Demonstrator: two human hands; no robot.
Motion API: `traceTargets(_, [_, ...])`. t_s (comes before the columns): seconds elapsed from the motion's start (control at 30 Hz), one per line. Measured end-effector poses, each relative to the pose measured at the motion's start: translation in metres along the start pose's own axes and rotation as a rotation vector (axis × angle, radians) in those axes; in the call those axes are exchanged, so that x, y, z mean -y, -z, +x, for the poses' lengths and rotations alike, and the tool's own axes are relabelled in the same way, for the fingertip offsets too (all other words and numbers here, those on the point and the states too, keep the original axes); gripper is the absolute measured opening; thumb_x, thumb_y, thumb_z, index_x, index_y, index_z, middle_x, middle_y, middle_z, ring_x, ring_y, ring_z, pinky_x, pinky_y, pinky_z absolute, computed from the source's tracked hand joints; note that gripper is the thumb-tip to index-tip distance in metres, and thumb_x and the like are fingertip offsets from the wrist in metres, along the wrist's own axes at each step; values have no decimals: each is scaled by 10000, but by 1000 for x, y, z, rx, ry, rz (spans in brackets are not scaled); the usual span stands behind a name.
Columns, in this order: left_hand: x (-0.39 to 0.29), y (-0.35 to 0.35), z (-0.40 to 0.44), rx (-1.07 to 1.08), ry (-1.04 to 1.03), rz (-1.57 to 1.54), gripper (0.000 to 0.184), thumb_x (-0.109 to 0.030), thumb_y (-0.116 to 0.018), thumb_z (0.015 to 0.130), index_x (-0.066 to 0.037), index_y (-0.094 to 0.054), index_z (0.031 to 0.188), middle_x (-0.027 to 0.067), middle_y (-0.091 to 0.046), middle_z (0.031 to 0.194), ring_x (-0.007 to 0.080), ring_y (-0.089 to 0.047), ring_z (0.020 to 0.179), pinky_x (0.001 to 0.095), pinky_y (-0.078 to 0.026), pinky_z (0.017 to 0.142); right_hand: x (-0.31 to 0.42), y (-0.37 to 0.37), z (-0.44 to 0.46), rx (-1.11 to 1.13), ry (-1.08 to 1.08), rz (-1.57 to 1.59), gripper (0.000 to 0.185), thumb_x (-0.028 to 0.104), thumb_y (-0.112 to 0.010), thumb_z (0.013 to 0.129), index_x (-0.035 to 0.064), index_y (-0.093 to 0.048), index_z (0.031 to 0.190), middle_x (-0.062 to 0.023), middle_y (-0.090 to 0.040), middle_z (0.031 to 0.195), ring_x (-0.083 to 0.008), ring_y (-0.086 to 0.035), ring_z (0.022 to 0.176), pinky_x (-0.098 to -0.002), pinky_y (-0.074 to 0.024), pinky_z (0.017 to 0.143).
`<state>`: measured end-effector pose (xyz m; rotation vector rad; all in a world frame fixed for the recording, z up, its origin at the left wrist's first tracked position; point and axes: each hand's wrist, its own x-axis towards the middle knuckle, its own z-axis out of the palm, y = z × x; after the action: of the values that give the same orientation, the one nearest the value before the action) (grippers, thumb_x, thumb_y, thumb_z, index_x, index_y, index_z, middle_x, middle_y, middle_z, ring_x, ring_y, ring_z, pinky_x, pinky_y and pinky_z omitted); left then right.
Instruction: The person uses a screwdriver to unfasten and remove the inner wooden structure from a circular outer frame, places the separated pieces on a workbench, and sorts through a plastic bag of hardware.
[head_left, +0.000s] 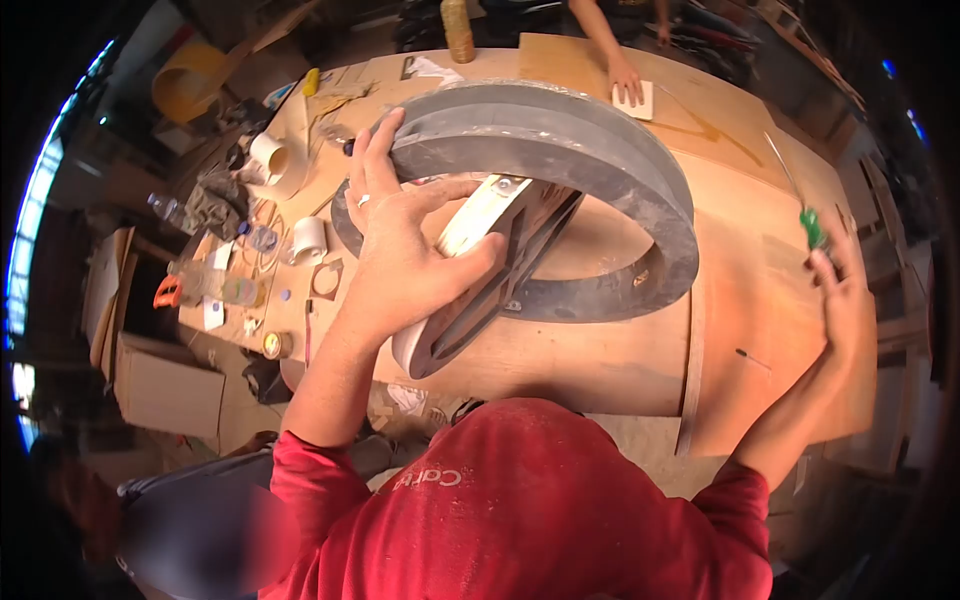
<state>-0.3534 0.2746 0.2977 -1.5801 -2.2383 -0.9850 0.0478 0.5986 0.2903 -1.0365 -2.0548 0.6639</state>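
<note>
As I watch remotely, the left hand point(405, 245) clasps the dark grey ring point(668, 225) and its crosspiece point(475, 218) with widespread fingers, probably for steadiness, toward the near edge of the table point(610, 360); the right hand point(843, 275) curls around a green-handled screwdriver point(811, 228) by the right edge.

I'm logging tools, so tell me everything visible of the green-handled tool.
The tool looks like a screwdriver: a green handle, perhaps plastic, and a long, thin, straight shaft, apparently metal. The right hand holds it by the handle; the shaft slants forward and leftward, in view over the right side of the table. The tip's shape and contact cannot be told.
</note>
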Motion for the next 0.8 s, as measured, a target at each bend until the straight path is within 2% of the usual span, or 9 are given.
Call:
traceTargets(0.07, [-1, -2, 0, 14, 15, -16, 519, -391, -855, 651, -145, -821, 1106, 219, -173, 1688, 506, -31, 1557, 790, -41, 1130, 85, 18, 5, -133, 318, 30, 519, 190, -785, 901, 7, -617, 1357, -71, -667, 1083, -156, -614, 970, -288, -482, 836])
traceTargets(0.13, [-3, -7, -4, -2, 16, -39, 513, -387, -853, 648, -145, -822, 1099, 208, -171, 1691, 492, -31, 1562, 798, -48, 1124, 142, 22, 12, -173, 478, 205, 497, 164, -767, 908, -15, -604, 1342, -128, -675, 1144, -183, -624, 1069, -323, -491, 910])
traceTargets(0.23, [-5, -11, -6, -40, 29, -51, 505, -377, -847, 641, -133, -825, 1083, 188, -161, 1698, 466, -23, 1572, 816, -61, 1109, 209, -3, 22, 16, 493, 648, 463, 125, -739, 919, -49, -583, 1319, -213, -686, 1235, -223, -638, 1218, -376, -506, 1020])
traceTargets(0.27, [-5, -9, -10, -45, 48, -39, 502, -371, -844, 638, -121, -825, 1073, 179, -153, 1702, 454, -15, 1577, 826, -67, 1099, 238, -21, 15, 25, 533, 409, 496, 169, -601, 1040, -55, -475, 1465, -172, -624, 1320, -246, -613, 1242, -362, -458, 1107])
traceTargets(0.3, [-3, -7, -11, -52, 43, -53, 502, -371, -844, 638, -121, -825, 1073, 179, -153, 1702, 454, -15, 1577, 826, -67, 1099, 247, -47, 23, 96, 591, 598, 450, 241, -675, 1003, -11, -588, 1365, -117, -669, 1196, -190, -659, 1043, -313, -513, 964])
traceTargets(0.4, [1, -4, -13, -76, 55, -92, 517, -353, -836, 627, -89, -820, 1071, 181, -133, 1706, 445, 3, 1581, 834, -73, 1091, 302, -94, -6, 177, 583, 496, 216, 38, -692, 955, 59, -514, 1077, -34, -622, 966, -98, -666, 817, -248, -562, 710])
traceTargets(0.5, [6, 0, -14, -68, 65, -87, 530, -339, -833, 615, -74, -817, 1074, 183, -124, 1707, 441, 16, 1583, 840, -72, 1086, 315, -100, 6, 339, 525, 314, 218, 44, -694, 960, 55, -514, 1084, -38, -599, 1006, -74, -626, 823, -238, -533, 717])
traceTargets(0.53, [6, 1, -15, -62, 73, -85, 532, -332, -831, 612, -72, -815, 1076, 188, -123, 1705, 443, 20, 1583, 840, -71, 1086, 309, -106, 15, 376, 627, 355, 204, 42, -682, 964, 56, -511, 1075, -28, -579, 988, -75, -622, 853, -240, -536, 730])
traceTargets(0.8, [11, -1, -16, -75, 83, -97, 539, -310, -818, 610, -58, -808, 1086, 212, -124, 1698, 465, 30, 1578, 842, -66, 1085, 320, -112, 27, 467, 543, 270, 192, 34, -676, 962, 54, -509, 1055, -35, -559, 1020, -78, -627, 901, -238, -541, 751])
